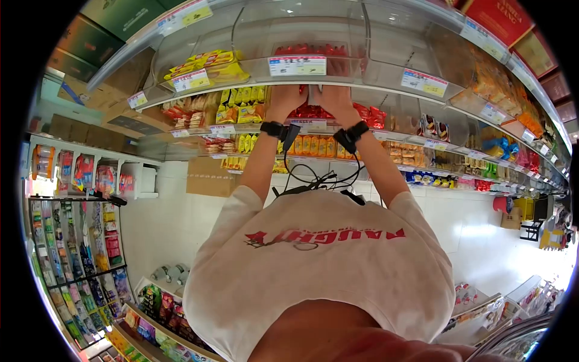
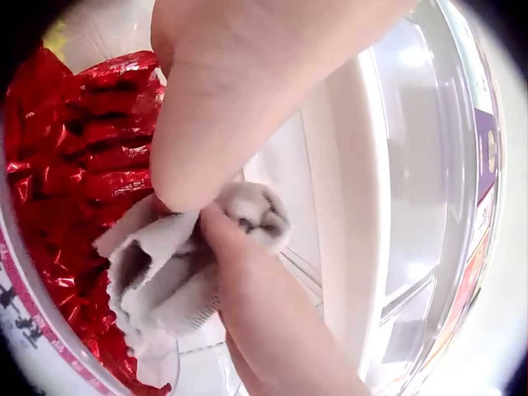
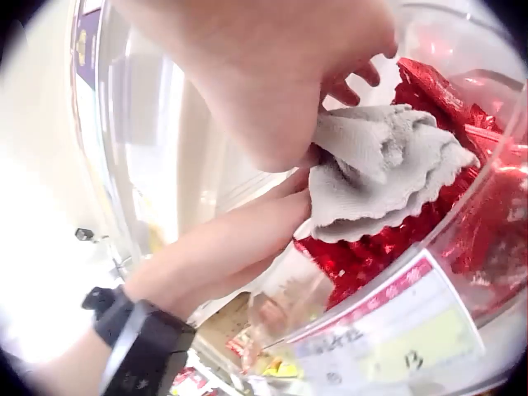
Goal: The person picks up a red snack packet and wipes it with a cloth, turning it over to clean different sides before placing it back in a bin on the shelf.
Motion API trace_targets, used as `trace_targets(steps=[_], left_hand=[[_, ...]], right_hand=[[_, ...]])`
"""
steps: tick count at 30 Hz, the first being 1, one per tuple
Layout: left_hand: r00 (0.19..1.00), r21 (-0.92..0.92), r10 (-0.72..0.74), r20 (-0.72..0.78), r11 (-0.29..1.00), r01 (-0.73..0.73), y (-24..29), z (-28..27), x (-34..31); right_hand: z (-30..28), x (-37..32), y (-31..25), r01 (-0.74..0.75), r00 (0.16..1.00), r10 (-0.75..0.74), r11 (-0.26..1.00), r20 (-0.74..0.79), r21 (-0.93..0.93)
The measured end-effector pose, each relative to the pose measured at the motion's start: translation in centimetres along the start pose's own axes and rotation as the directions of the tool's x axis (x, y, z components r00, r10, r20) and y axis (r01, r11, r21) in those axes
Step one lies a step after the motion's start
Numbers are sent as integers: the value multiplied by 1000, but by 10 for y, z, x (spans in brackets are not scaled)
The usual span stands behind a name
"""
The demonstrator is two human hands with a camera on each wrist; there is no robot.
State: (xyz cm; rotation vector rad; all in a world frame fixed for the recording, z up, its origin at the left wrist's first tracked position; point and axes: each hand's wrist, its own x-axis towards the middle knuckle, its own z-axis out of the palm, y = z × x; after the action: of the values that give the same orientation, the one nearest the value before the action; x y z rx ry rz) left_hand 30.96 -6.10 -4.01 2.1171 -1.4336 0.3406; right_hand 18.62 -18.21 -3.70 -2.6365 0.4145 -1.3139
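Note:
Both hands reach into a clear shelf bin, side by side in the head view. Between them is a crumpled light-grey cloth [image 3: 371, 181] with a wavy edge. My left hand [image 1: 286, 101] pinches one side of it, its fingertips right at the folds. Close beside, my right hand [image 1: 336, 100] pinches the cloth too, with its thumb in front and other fingers partly hidden behind. The cloth [image 2: 165, 272] hangs bunched against shiny red foil packets [image 2: 82, 157] in the bin. Black wristbands with cameras sit on both wrists.
A clear bin wall with a price tag [image 3: 396, 330] stands in front of the red packets. Another shelf [image 1: 386, 78] overhangs the hands. Yellow packets [image 1: 241, 111] lie to the left, and more snacks fill lower shelves. Black cables [image 1: 313, 178] hang between the forearms.

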Motion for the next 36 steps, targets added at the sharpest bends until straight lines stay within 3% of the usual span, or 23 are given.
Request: trace_targets(steps=[2, 6, 7, 8, 10, 12, 18, 21, 24, 25, 26, 29, 33, 36], left_hand=[[992, 41, -54, 114, 998, 50, 2, -4, 4], [975, 241, 148, -165, 965, -106, -9, 27, -25], [994, 212, 97, -53, 974, -84, -8, 28, -33], [993, 209, 98, -65, 974, -83, -5, 29, -41], [990, 215, 101, -98, 974, -78, 3, 23, -56], [999, 195, 46, 14, 980, -48, 10, 16, -74], [996, 87, 22, 92, 996, -30, 15, -5, -102], [988, -196, -56, 144, 977, 85, 5, -4, -103], [992, -435, -125, -28, 895, 101, 26, -55, -94], [989, -434, -132, -70, 897, 89, 28, -60, -91], [991, -350, -73, -115, 936, 29, 28, -66, -86], [977, -124, 70, -201, 988, -96, 24, -69, -66], [990, 51, 89, -105, 995, -84, 5, -42, -40], [997, 171, 68, -47, 984, -59, -11, -15, -36]], right_hand=[[14, -1, 3, -32, 999, 36, 994, 41, -101], [23, -17, -1, -142, 934, 218, 953, 282, -266], [17, -23, -5, -155, 903, 251, 948, 350, -279], [11, -29, -10, -165, 865, 281, 942, 416, -292], [1, -43, -23, -126, 912, 221, 953, 347, -276], [-13, -50, -42, -106, 921, 201, 953, 333, -282], [-35, -71, -55, -137, 883, 165, 986, 441, -94], [-54, -68, -58, -186, 874, 139, 981, 465, 56], [-79, -68, -65, -223, 921, 108, 934, 374, 280], [-85, -69, -68, -247, 932, 122, 904, 342, 350], [-90, -68, -70, -270, 939, 140, 867, 314, 420], [-87, -45, -68, -158, 980, 111, 943, 167, 294], [-48, -27, -43, -34, 989, 36, 999, 144, -15], [-18, -25, -29, -140, 962, 155, 987, 223, -84]])
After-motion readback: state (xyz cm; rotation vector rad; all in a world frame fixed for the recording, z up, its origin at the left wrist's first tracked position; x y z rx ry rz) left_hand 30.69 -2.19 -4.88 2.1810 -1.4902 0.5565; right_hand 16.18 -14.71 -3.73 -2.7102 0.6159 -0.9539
